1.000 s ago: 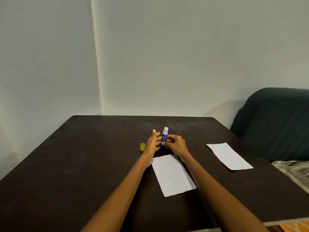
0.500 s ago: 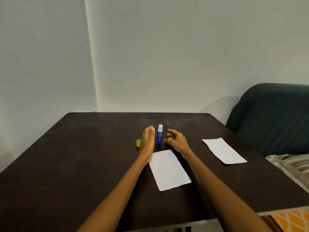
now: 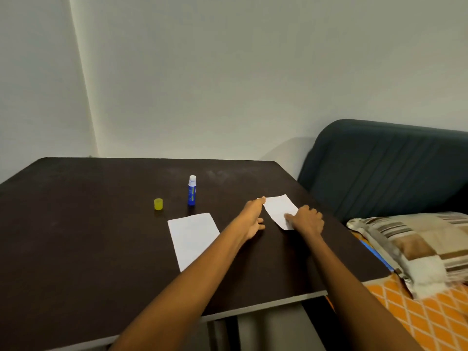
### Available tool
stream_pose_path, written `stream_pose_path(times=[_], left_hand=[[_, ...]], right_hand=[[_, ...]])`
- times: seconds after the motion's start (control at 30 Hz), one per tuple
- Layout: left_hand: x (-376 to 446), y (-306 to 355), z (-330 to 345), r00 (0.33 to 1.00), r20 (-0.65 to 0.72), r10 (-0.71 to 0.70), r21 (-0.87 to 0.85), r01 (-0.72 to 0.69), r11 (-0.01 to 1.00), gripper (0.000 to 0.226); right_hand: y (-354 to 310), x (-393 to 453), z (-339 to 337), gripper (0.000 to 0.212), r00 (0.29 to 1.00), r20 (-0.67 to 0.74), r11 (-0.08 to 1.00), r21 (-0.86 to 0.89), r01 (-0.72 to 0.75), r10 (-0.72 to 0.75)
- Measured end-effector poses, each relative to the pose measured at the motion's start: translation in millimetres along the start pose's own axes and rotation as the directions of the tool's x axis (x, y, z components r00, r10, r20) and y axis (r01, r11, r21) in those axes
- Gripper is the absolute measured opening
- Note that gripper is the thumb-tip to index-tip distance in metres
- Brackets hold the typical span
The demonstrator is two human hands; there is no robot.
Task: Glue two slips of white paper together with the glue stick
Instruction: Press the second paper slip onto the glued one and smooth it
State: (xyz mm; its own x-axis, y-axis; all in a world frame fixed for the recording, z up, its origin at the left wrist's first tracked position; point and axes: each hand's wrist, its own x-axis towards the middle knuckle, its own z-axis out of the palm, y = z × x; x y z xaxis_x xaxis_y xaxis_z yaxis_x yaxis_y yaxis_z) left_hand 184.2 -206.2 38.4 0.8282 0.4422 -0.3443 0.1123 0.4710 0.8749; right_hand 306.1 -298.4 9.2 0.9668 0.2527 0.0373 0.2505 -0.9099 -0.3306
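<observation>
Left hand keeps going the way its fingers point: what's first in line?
The left hand points up and right, its fingertip already at the near left corner of the far slip. So that slip comes first; beyond it only bare table, though depth is uncertain.

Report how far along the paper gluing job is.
Done: the glue stick stands uncapped, its yellow cap beside it. In hand: the left hand and right hand both touch the right slip. Left: laying it on the other slip and pressing; whether glue is applied cannot be seen.
</observation>
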Motion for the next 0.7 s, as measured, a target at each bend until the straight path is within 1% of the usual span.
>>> stream_pose_path(times=[0.1, 0.2, 0.33, 0.43, 0.47, 0.5, 0.53, 0.57, 0.6, 0.63, 0.67, 0.7], left_hand=[[5, -3, 11, 0.999, -0.036, -0.012, -0.052, 0.011, 0.999, 0.053], [9, -2, 17, 0.997, -0.069, -0.032, -0.096, 0.026, 0.995, 0.054], [16, -4, 25, 0.992, -0.122, -0.027, -0.106, 0.014, 0.994, 0.057], [20, -5, 29, 0.991, -0.129, -0.020, -0.119, 0.005, 0.993, 0.054], [21, -6, 31, 0.992, -0.123, -0.012, -0.077, 0.003, 0.997, 0.049], [21, -7, 32, 0.992, -0.129, 0.004, 0.010, -0.002, 1.000, 0.044], [23, -10, 33, 0.988, -0.152, 0.030, 0.134, -0.010, 0.991, 0.038], [25, -13, 34, 0.980, -0.184, 0.080, 0.287, -0.025, 0.958, 0.032], [26, -15, 34, 0.967, -0.205, 0.151, 0.468, -0.038, 0.883, 0.026], [26, -18, 33, 0.951, -0.207, 0.229, 0.639, -0.046, 0.768, 0.024], [26, -18, 31, 0.937, -0.188, 0.293, 0.758, -0.051, 0.650, 0.025], [27, -18, 29, 0.930, -0.157, 0.332, 0.826, -0.061, 0.560, 0.027]], right_hand=[[2, 4, 2, 0.072, 0.999, -0.035, 1.000, 0.004, 0.029, -0.029], [4, 6, 1, 0.071, 0.999, -0.028, 0.998, 0.047, 0.047, -0.046], [4, 4, 3, 0.061, 0.997, -0.014, 0.989, 0.128, 0.074, -0.072], [1, 1, 7, 0.054, 0.993, -0.026, 0.985, 0.125, 0.117, -0.114], [1, 0, 8, 0.053, 0.992, -0.030, 0.984, 0.124, 0.127, -0.125], [1, -1, 9, 0.051, 0.991, -0.032, 0.983, 0.125, 0.136, -0.133], [1, -2, 9, 0.050, 0.990, -0.030, 0.981, 0.131, 0.142, -0.140], [0, -2, 10, 0.050, 0.988, -0.023, 0.978, 0.143, 0.151, -0.150], [0, -2, 9, 0.049, 0.987, -0.006, 0.972, 0.173, 0.162, -0.163], [-1, -2, 8, 0.047, 0.983, 0.013, 0.957, 0.231, 0.176, -0.184], [-2, -2, 5, 0.046, 0.976, 0.020, 0.931, 0.306, 0.201, -0.217], [-4, -2, 1, 0.045, 0.964, 0.003, 0.897, 0.367, 0.246, -0.265]])
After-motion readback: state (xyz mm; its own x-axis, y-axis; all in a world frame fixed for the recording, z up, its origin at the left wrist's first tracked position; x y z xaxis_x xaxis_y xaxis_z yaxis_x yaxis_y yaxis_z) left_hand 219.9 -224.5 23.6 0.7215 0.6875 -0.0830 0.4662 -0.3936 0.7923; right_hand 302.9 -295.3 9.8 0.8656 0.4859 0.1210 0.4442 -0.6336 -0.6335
